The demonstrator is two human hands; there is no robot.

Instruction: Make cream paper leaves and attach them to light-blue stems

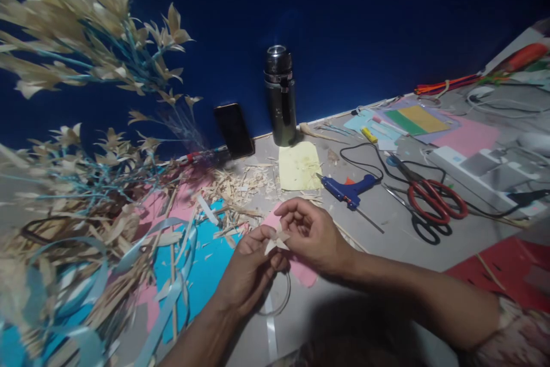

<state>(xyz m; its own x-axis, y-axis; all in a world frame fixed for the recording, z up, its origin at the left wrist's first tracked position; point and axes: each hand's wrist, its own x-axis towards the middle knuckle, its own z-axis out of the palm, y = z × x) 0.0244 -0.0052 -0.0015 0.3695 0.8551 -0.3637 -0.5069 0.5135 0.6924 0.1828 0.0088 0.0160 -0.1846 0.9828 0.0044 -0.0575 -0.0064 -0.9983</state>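
Note:
Between my two hands is a small pale flower (278,240) with pointed petals, much like the dried-husk blooms at the left. My left hand (251,264) pinches it from below and the left, fingers curled. From the right, the thumb and fingertips of my right hand (311,235) close on its petals. Pink paper (306,274) lies beneath the hands, with a thin ring (283,298) partly hidden by my left hand. A blue glue gun (350,188) rests on the table just beyond my right hand.
Dried flowers on blue stems (129,46) rise at the left above husk scraps (232,186) and blue ribbon (167,304). A steel flask (281,98) and a phone (234,129) stand by the wall. Red-handled scissors (433,201), a power strip (476,178) and cords lie right.

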